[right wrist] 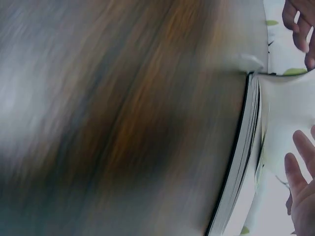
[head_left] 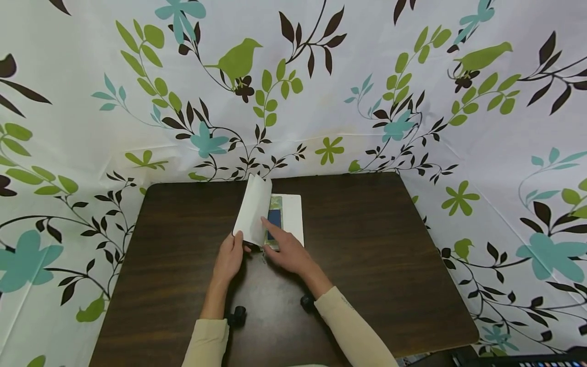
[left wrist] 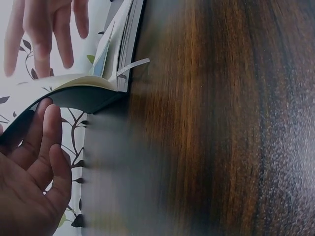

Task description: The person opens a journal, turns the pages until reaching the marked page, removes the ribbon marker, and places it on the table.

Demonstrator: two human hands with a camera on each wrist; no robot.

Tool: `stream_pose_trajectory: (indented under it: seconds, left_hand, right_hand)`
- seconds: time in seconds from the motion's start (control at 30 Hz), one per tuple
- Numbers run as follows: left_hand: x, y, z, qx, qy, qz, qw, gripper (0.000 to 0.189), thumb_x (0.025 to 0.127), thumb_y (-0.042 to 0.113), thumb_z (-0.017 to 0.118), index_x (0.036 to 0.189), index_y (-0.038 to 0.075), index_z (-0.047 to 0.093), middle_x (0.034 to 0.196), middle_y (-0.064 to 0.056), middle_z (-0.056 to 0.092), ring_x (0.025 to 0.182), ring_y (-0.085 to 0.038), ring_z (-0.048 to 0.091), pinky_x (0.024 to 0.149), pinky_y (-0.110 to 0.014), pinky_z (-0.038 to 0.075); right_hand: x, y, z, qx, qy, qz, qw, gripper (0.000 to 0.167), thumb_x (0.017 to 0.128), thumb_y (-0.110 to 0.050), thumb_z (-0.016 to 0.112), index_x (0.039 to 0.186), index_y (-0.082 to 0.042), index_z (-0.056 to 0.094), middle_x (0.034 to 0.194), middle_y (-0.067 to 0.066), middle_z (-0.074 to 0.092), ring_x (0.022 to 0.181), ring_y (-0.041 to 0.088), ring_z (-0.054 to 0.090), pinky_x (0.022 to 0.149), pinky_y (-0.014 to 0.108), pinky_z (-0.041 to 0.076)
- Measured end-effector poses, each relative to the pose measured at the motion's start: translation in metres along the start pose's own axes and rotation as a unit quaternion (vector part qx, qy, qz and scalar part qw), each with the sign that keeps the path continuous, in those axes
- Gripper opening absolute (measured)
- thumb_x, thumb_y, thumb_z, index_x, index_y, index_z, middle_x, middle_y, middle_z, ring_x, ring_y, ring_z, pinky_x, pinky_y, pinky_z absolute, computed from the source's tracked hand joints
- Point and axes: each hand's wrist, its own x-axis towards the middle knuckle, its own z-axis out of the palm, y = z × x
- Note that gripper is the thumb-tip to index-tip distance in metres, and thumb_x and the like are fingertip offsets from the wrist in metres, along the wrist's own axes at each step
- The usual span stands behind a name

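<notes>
A dark-covered notebook (head_left: 293,216) lies open near the back of the table, its left cover and pages raised at a tilt. My left hand (head_left: 229,257) grips the lower left corner of that raised side, thumb on the white page; in the left wrist view its fingers (left wrist: 51,128) lie beneath the dark cover. Over the middle of the notebook is my right hand (head_left: 291,252), fingers extended and holding nothing; whether a fingertip touches the page I cannot tell. Beside the fold lies a green and blue paper slip (head_left: 275,219), partly hidden by the right hand.
A pale ribbon bookmark (left wrist: 134,66) sticks out from the notebook's spine end. The brown wooden table (head_left: 367,265) meets a leaf-and-bird patterned cloth (head_left: 321,112) at its back edge. A dark object with coloured marks (head_left: 541,361) shows at the bottom right.
</notes>
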Motion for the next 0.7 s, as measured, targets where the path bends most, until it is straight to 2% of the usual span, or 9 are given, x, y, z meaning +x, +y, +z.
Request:
stream_pose_trajectory:
  seconds: [0.1, 0.27, 0.43, 0.57, 0.7]
  left_hand:
    - [0.0, 0.0, 0.0, 0.003, -0.005, 0.005, 1.0, 0.05, 0.119, 0.042, 0.034, 0.124, 0.005, 0.067, 0.098, -0.018, 0.074, 0.097, -0.04, 0.069, 0.082, -0.036, 0.047]
    - [0.0, -0.002, -0.002, 0.012, -0.011, 0.012, 0.9998, 0.049, 0.119, 0.041, 0.032, 0.129, 0.006, 0.065, 0.101, -0.018, 0.074, 0.097, -0.037, 0.069, 0.08, -0.034, 0.047]
    - [0.0, -0.002, -0.002, 0.017, -0.009, 0.023, 0.9996, 0.048, 0.119, 0.041, 0.032, 0.126, 0.007, 0.065, 0.102, -0.016, 0.073, 0.097, -0.037, 0.07, 0.08, -0.035, 0.048]
    - [0.0, -0.001, -0.003, 0.019, -0.005, 0.024, 0.9995, 0.047, 0.118, 0.042, 0.032, 0.122, 0.008, 0.065, 0.1, -0.015, 0.073, 0.098, -0.039, 0.069, 0.083, -0.037, 0.048]
    - [-0.001, 0.001, -0.001, 0.035, 0.007, 0.023, 0.9991, 0.054, 0.117, 0.051, 0.031, 0.119, 0.01, 0.067, 0.099, -0.014, 0.074, 0.099, -0.036, 0.069, 0.088, -0.039, 0.048]
  right_hand:
    - [0.003, -0.005, 0.004, -0.015, -0.008, -0.019, 0.9997, 0.076, 0.11, -0.029, 0.064, 0.173, -0.031, 0.021, 0.173, 0.0, 0.041, 0.152, 0.019, 0.051, 0.116, 0.041, 0.051]
    - [0.005, -0.01, 0.01, -0.047, -0.005, -0.04, 0.9981, 0.072, 0.109, -0.029, 0.065, 0.171, -0.026, 0.03, 0.175, 0.0, 0.038, 0.155, 0.023, 0.048, 0.119, 0.044, 0.048]
    - [0.007, -0.014, 0.014, -0.069, 0.005, -0.052, 0.9962, 0.067, 0.108, -0.03, 0.065, 0.169, -0.026, 0.036, 0.176, 0.002, 0.035, 0.154, 0.028, 0.047, 0.121, 0.048, 0.045]
    - [0.008, -0.016, 0.016, -0.082, 0.008, -0.059, 0.9949, 0.064, 0.109, -0.03, 0.065, 0.168, -0.027, 0.039, 0.176, 0.001, 0.036, 0.153, 0.028, 0.048, 0.121, 0.048, 0.044]
    - [0.008, -0.016, 0.017, -0.09, 0.01, -0.059, 0.9942, 0.063, 0.11, -0.032, 0.064, 0.168, -0.028, 0.04, 0.176, 0.0, 0.035, 0.153, 0.027, 0.049, 0.121, 0.047, 0.045]
